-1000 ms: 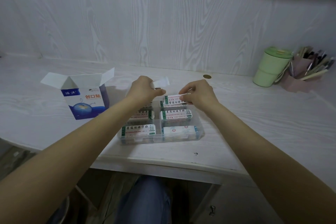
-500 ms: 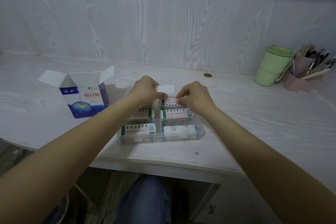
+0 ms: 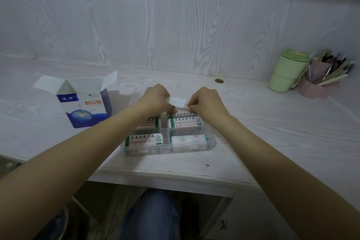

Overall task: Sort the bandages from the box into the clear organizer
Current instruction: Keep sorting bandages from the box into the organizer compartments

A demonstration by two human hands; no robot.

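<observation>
A clear organizer [image 3: 211,143] with stacks of wrapped bandages in its compartments sits in the middle of the desk. My left hand [image 3: 153,97] pinches a white bandage [image 3: 177,101] over the organizer's far end. My right hand [image 3: 204,101] pinches the top bandage [image 3: 182,112] of the far right compartment's stack, its fingertips down on it. The blue and white bandage box [image 3: 85,107] stands open to the left of the organizer. What is in the box is hidden.
A green lidded cup [image 3: 286,72] and a pink holder full of pens [image 3: 321,82] stand at the back right by the wall. A small brass disc [image 3: 219,81] lies in the desk top behind my hands. The desk edge runs just in front of the organizer.
Both hands have lowered toward the organizer's far right compartment. The white bandage in my left hand has swung from tilted up to lying flat between the hands.
</observation>
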